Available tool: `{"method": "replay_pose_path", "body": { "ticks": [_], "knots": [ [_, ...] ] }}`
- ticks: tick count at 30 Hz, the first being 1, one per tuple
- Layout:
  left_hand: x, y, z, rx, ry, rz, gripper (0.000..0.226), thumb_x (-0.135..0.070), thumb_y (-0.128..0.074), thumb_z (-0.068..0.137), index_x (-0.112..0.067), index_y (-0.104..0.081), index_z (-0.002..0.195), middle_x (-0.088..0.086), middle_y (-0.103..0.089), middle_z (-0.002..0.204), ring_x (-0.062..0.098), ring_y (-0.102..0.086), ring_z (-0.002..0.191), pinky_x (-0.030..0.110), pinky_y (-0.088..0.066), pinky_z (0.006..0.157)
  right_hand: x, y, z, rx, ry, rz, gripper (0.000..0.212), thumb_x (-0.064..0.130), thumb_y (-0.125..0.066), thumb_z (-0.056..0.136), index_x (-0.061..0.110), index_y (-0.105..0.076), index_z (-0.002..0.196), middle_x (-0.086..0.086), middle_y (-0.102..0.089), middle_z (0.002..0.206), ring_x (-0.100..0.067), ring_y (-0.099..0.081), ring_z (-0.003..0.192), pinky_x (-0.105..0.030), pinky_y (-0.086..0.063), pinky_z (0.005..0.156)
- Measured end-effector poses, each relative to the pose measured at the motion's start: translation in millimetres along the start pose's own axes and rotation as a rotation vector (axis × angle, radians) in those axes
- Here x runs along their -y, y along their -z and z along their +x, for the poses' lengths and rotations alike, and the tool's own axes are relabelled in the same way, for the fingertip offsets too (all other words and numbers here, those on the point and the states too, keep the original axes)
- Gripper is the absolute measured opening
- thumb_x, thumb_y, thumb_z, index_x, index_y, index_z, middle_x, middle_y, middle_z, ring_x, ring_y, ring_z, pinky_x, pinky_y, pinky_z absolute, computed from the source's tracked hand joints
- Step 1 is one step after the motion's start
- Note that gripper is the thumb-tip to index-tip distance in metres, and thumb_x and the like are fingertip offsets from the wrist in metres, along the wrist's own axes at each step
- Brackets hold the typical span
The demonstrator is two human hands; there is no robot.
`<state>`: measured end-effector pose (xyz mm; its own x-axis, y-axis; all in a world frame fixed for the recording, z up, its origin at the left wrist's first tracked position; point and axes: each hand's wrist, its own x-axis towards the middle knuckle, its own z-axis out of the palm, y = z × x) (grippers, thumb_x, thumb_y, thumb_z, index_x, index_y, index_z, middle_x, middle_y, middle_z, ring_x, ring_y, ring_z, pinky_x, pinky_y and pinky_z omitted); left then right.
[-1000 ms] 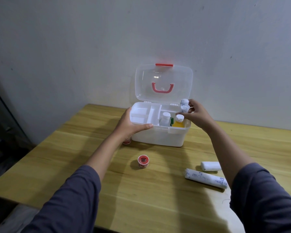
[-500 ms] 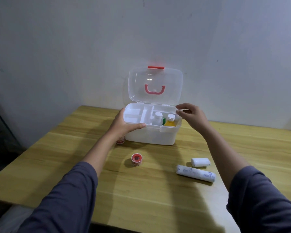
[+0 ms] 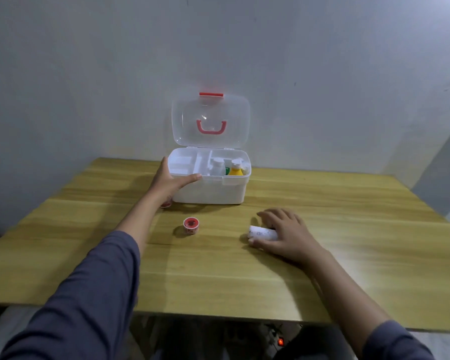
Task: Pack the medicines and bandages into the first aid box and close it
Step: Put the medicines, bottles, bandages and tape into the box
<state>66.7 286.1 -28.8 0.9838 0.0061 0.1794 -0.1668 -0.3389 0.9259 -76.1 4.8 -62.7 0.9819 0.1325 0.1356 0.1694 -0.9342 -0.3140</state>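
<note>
Two bottles stand in the right compartment of the first aid box (image 3: 208,189) — a white bottle (image 3: 217,166) and a yellow bottle (image 3: 236,169) with a white cap; something green sits between them. Left tray sections look bare. Lid (image 3: 210,120) upright, open, against the wall. Left hand (image 3: 170,181) grips the box's front-left rim. Right hand (image 3: 286,236) lies over a bandage roll (image 3: 261,233) on the tabletop (image 3: 348,229), fingers curling around it — grip not fully closed. Red tape roll (image 3: 191,225) sits apart, nearer the left arm.
</note>
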Motion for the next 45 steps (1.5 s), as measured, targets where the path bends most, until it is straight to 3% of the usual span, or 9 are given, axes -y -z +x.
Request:
{"method": "replay_pose_path", "body": {
  "ticks": [13,18,21,27,31,34,37,40,45],
  "knots": [
    [-3.8,4.6,-3.0,0.029,-0.011,0.036,0.094,-0.035,-0.087,0.069,-0.018,-0.036,0.145,0.001,-0.046,0.146,0.018,-0.044,0.133,0.031,-0.039,0.104,41.7,-25.7,34.4,-0.108,0.200,-0.116,0.037,0.050,-0.045,0.090,0.020,-0.054,0.110,0.000,-0.056,0.107,-0.025,-0.050,0.097,-0.036,-0.041,0.080],
    [-10.0,17.7,-4.0,0.137,-0.032,0.022,0.098,-0.055,-0.086,0.057,-0.023,-0.044,0.140,-0.005,-0.054,0.139,0.011,-0.051,0.126,0.033,-0.042,0.107,80.9,-2.4,43.5,-0.143,0.228,0.586,0.017,0.043,-0.047,0.089,0.028,-0.055,0.094,0.009,-0.061,0.081,-0.001,-0.054,0.074,-0.026,-0.044,0.067],
    [-8.3,26.0,-6.7,0.193,-0.024,-0.004,0.102,-0.060,-0.083,0.053,-0.026,-0.044,0.140,-0.006,-0.057,0.136,0.010,-0.055,0.124,0.040,-0.046,0.107,114.3,24.3,64.9,-0.228,0.241,0.848,0.026,0.038,-0.047,0.093,0.015,-0.059,0.097,0.000,-0.065,0.085,-0.004,-0.058,0.073,-0.023,-0.047,0.065],
    [-13.6,25.6,-11.8,0.237,-0.138,-0.040,0.090,-0.042,-0.081,0.065,-0.023,-0.038,0.143,-0.003,-0.053,0.139,0.005,-0.052,0.126,0.023,-0.046,0.099,159.3,44.5,129.3,-0.231,0.193,0.920,0.020,0.035,-0.043,0.095,0.018,-0.053,0.101,0.008,-0.061,0.090,-0.010,-0.063,0.082,-0.036,-0.054,0.072],
    [-18.5,22.6,-12.9,0.254,-0.182,-0.021,0.056,-0.031,-0.077,0.066,-0.035,-0.043,0.110,-0.012,-0.056,0.108,-0.024,-0.056,0.094,0.003,-0.044,0.079,166.0,31.5,159.0,-0.160,0.112,0.795,0.044,0.043,-0.044,0.093,0.001,-0.052,0.103,-0.015,-0.065,0.100,-0.015,-0.064,0.088,-0.048,-0.052,0.084],
    [-12.9,21.0,-12.5,0.250,-0.181,-0.056,0.054,-0.003,-0.074,0.082,-0.038,-0.039,0.104,-0.007,-0.054,0.107,-0.030,-0.053,0.082,-0.001,-0.041,0.074,165.4,20.5,166.5,-0.087,0.085,0.716,0.045,0.046,-0.044,0.092,0.004,-0.055,0.103,-0.010,-0.068,0.103,-0.020,-0.063,0.096,-0.040,-0.049,0.087],
    [-5.5,22.1,-9.2,0.239,-0.152,-0.055,0.051,0.007,-0.065,0.087,-0.034,-0.040,0.106,-0.014,-0.054,0.103,-0.029,-0.054,0.080,0.000,-0.042,0.073,166.2,16.6,169.5,-0.073,0.050,0.759,0.042,0.045,-0.044,0.093,0.006,-0.056,0.102,-0.006,-0.070,0.103,-0.019,-0.064,0.099,-0.041,-0.050,0.088],
    [5.5,22.7,-4.6,0.224,-0.124,-0.082,0.061,-0.003,-0.072,0.085,-0.023,-0.037,0.132,-0.008,-0.056,0.121,-0.020,-0.055,0.098,0.001,-0.042,0.080,164.8,15.0,173.3,-0.115,0.008,0.780,0.032,0.038,-0.043,0.094,0.008,-0.050,0.100,-0.010,-0.068,0.106,-0.023,-0.063,0.101,-0.045,-0.051,0.087],
    [13.5,22.0,-1.5,0.223,-0.090,-0.118,0.072,-0.016,-0.077,0.082,-0.018,-0.037,0.143,-0.002,-0.059,0.130,0.003,-0.059,0.113,0.008,-0.045,0.084,161.4,12.4,176.0,-0.225,-0.077,0.679,0.039,0.015,-0.039,0.094,0.008,-0.030,0.132,-0.021,-0.052,0.124,-0.031,-0.051,0.101,-0.032,-0.036,0.075]
  ]
}}
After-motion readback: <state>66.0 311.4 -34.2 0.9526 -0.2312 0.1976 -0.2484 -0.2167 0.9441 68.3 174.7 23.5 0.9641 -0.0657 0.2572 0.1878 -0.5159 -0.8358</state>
